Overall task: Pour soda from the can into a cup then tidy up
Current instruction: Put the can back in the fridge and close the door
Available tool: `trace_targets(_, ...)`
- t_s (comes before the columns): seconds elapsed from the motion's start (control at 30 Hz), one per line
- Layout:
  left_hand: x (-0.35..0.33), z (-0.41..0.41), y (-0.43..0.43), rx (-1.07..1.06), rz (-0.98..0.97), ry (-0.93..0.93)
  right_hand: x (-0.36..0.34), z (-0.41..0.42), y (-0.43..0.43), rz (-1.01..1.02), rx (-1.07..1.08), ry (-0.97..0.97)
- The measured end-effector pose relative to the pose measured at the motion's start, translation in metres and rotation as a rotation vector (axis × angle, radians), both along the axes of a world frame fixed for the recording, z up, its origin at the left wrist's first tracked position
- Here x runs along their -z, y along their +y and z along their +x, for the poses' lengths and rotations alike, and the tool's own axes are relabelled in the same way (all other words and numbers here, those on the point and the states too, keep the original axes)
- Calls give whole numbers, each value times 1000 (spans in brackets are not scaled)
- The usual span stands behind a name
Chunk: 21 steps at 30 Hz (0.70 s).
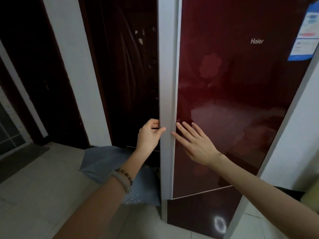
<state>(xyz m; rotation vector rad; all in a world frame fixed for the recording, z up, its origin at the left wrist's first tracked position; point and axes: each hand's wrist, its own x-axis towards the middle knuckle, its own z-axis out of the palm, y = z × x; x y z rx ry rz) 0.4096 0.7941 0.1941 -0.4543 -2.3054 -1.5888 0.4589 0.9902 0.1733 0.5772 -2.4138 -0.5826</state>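
Bracelets sit on the near left wrist. Left hand curls round the grey edge of the red fridge door. Right hand lies flat and open on it. No can or cup shows, so pouring and tidying both look still to do.

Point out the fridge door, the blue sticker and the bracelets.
fridge door (224, 83), head view, red glass front.
blue sticker (305, 33), head view, its middle.
bracelets (124, 175), head view, beads on left wrist.
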Motion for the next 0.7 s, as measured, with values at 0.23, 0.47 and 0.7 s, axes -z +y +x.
trace_targets(0.23,2,-89,-4,113,76,-35,5,-77,1,40,15,64)
trace_targets(0.47,1,-183,2,182,-34,-3,7,-150,5,27,62,116)
trace_targets(0.7,7,-237,18,205,1,25,10,-198,10,4,126,128)
